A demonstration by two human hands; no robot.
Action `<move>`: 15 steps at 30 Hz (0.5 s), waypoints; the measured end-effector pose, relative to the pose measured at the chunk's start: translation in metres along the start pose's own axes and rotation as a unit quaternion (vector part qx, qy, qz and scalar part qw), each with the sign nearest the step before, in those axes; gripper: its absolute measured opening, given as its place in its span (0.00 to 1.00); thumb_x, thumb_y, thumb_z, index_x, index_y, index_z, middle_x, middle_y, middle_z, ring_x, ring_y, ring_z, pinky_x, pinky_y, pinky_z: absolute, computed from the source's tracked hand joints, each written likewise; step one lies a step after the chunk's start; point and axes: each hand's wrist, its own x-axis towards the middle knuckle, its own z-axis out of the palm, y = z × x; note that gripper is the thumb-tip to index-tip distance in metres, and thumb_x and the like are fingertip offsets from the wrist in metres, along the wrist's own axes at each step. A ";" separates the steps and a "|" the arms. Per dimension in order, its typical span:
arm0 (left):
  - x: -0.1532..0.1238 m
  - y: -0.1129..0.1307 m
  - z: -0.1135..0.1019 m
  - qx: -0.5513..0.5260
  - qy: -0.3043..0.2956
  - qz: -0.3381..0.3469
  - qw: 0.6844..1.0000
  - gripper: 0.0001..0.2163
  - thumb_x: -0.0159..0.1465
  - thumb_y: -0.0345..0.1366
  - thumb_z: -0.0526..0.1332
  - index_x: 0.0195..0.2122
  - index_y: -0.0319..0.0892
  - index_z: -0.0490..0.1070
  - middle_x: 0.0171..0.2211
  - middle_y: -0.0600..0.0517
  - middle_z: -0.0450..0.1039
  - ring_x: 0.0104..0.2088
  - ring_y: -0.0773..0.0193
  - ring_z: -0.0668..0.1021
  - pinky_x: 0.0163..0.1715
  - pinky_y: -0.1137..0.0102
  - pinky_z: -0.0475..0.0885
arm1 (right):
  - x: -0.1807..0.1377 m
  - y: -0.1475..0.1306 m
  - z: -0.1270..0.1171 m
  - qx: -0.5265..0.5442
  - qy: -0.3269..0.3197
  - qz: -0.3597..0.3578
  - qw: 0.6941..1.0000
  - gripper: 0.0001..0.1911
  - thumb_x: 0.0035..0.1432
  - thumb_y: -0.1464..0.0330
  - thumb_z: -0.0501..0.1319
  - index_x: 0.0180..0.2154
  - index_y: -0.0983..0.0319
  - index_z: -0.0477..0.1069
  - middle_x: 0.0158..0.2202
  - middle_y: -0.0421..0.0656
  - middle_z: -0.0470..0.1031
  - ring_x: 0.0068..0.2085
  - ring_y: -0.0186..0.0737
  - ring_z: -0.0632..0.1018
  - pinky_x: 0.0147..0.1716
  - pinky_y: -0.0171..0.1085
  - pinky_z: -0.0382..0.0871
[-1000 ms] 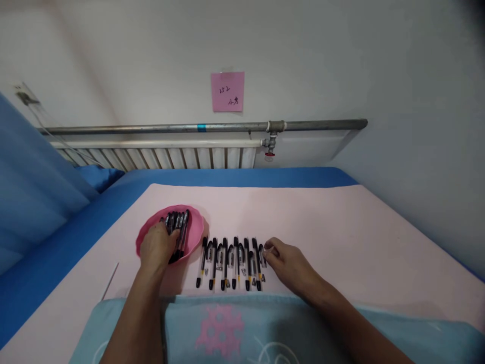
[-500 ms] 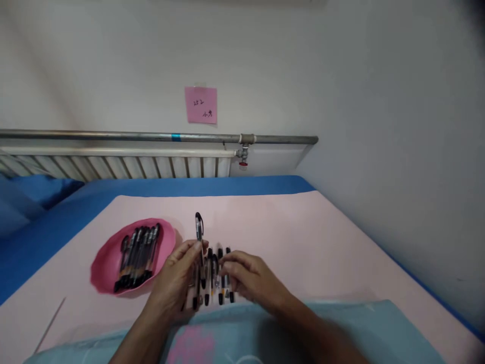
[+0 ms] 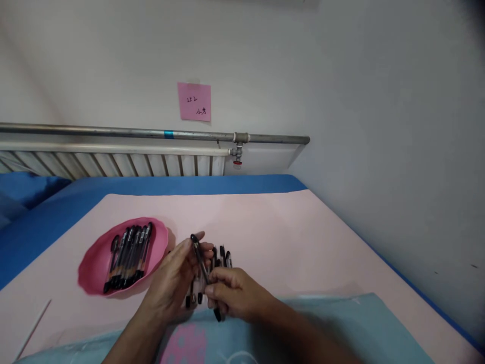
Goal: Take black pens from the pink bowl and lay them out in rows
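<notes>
- Right hand (image 3: 237, 296): a pen (image 3: 200, 258) is pinched between its thumb and fingers, part-way down the barrel; a black end is seen below the fingers, in line with the barrel.
- Left hand (image 3: 170, 280): its fingers are held loosely spread around the upper part of the pen; whether the pen is gripped or only brushed there cannot be told.
- The pen is held tilted between the two hands, its black top leaned toward the left hand.
- Behind and beneath the fingers, a group of black-ended pen parts (image 3: 223, 251) is laid out; much of it is hidden by the hands, so it cannot be counted.
- To the left, a pink dish (image 3: 88, 270) is set apart from the pen parts, and a bundle of black-capped pens (image 3: 131, 258) is held in it, side by side.
- Everything is carried by a pale pink sheet (image 3: 273, 237), bordered by a blue surface (image 3: 189, 184); its near edge is covered by a light blue cloth (image 3: 326, 316) with a pink pattern.
- At lower left, a thin white stick (image 3: 34, 328) is seen.
- On the wall (image 3: 359, 101), a pink note (image 3: 194, 102) marked in handwriting is stuck above a metal pipe (image 3: 132, 131); a radiator (image 3: 142, 164) and a red-handled valve (image 3: 238, 151) are seen below.
</notes>
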 end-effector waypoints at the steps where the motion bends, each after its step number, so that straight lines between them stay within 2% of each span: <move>1: 0.001 0.003 -0.002 0.002 0.007 0.008 1.000 0.14 0.54 0.39 0.63 0.40 0.39 0.73 0.31 0.48 0.75 0.31 0.64 0.76 0.33 0.68 0.72 | -0.002 -0.002 0.000 -0.008 -0.013 0.008 1.000 0.05 0.54 0.68 0.54 0.28 0.62 0.63 0.24 0.37 0.68 0.21 0.26 0.65 0.20 0.27 0.57; 6: 0.011 0.026 -0.018 -0.020 0.078 0.072 0.994 0.05 0.55 0.33 0.62 0.30 0.37 0.72 0.25 0.51 0.72 0.26 0.67 0.74 0.26 0.73 0.72 | -0.010 -0.010 -0.002 -0.058 -0.043 0.018 0.997 0.06 0.53 0.68 0.56 0.26 0.63 0.64 0.22 0.36 0.66 0.21 0.26 0.65 0.21 0.27 0.56; 10: 0.018 0.047 -0.036 -0.075 0.135 0.125 0.980 0.01 0.54 0.27 0.60 0.27 0.38 0.69 0.22 0.55 0.66 0.21 0.73 0.69 0.18 0.79 0.67 | -0.008 -0.008 -0.005 -0.044 -0.013 0.035 0.998 0.06 0.53 0.68 0.56 0.27 0.62 0.64 0.22 0.36 0.66 0.19 0.26 0.64 0.19 0.28 0.55; 11: 0.017 0.048 -0.038 -0.070 0.125 0.108 0.984 0.02 0.53 0.26 0.60 0.27 0.38 0.69 0.21 0.56 0.64 0.17 0.76 0.66 0.14 0.80 0.63 | -0.006 -0.007 -0.006 -0.031 -0.005 0.039 0.999 0.05 0.53 0.68 0.55 0.27 0.62 0.64 0.22 0.36 0.67 0.18 0.25 0.63 0.18 0.28 0.55; 13: 0.014 0.045 -0.036 -0.024 0.074 0.031 0.997 0.03 0.54 0.29 0.61 0.30 0.39 0.69 0.20 0.58 0.59 0.13 0.79 0.58 0.09 0.82 0.53 | -0.004 -0.005 -0.007 -0.002 -0.004 0.042 0.999 0.05 0.53 0.68 0.54 0.28 0.63 0.64 0.23 0.36 0.67 0.16 0.24 0.62 0.16 0.28 0.54; 15: 0.008 0.037 -0.029 0.038 0.010 -0.050 0.998 0.09 0.56 0.35 0.61 0.37 0.39 0.70 0.21 0.59 0.58 0.13 0.79 0.54 0.08 0.82 0.48 | -0.002 -0.004 -0.008 0.022 -0.017 0.038 0.999 0.06 0.54 0.68 0.53 0.28 0.63 0.65 0.23 0.36 0.68 0.16 0.23 0.62 0.16 0.27 0.53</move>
